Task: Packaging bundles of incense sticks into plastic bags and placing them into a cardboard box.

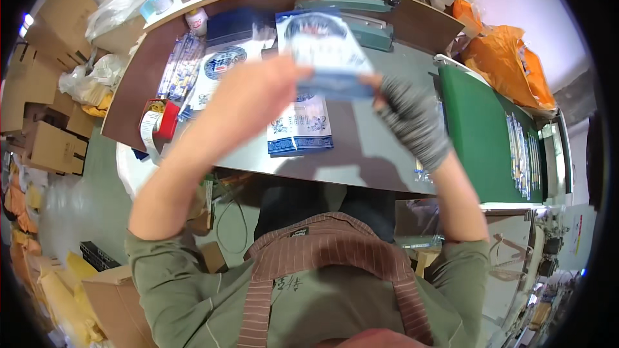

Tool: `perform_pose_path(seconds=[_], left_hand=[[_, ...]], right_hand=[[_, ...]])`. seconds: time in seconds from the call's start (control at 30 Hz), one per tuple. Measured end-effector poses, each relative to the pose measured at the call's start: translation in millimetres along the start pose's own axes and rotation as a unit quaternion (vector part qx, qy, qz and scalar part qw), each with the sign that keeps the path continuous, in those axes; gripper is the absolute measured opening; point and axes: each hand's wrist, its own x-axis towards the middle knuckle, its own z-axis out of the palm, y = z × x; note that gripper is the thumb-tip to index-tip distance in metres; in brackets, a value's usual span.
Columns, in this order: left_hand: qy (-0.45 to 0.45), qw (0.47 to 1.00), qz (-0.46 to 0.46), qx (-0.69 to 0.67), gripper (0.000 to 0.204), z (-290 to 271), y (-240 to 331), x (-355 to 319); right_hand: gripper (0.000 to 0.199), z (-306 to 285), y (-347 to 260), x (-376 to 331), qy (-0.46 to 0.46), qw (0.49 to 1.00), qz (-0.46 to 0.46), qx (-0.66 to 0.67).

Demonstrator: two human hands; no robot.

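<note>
A blue-and-white printed plastic pouch (329,45) is raised above the desk, smeared by motion. My left hand (271,84) is blurred and closed at the pouch's lower left edge. At its lower right corner, my right hand (406,113), in a grey striped fingerless glove, pinches the pouch. Underneath, more pouches of the same print (302,125) lie on the desk, partly covered by the raised one. Another white pouch with a round blue print (222,64) rests to the left, partly behind my left forearm.
Slim printed sticks (180,64) are heaped at the desk's left, by a red tape dispenser (169,119). Green long-bodied devices (371,32) stand at the back. A green board (480,135) with several sticks lies at right, near orange bags (503,58). Cardboard boxes (58,145) stand left.
</note>
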Motion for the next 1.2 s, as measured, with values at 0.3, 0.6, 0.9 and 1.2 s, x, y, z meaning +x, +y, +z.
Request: perform_pose_path(seconds=[0.3,0.6,0.9,1.2], left_hand=[[-0.169,0.909,-0.178,-0.338,0.039,108.2,2.1,-29.9],[-0.065,0.757,-0.389,-0.521,0.084,290.1,52.6,98.8],[0.108,0.808,-0.388,-0.430,0.069,292.3,81.7,97.9],[0.126,0.892,-0.051,-0.431,0.114,189.1,64.9,72.6]], right_hand=[[0.078,68.6,123.6,-136.3,0.032,0.830,0.536,-0.150],[0.079,66.7,159.3,-102.3,0.108,0.789,0.604,-0.025],[0.047,106.2,114.9,-29.1,0.193,0.646,0.505,0.538],[0.110,26.5,52.7,-20.8,0.224,0.799,0.131,0.542]])
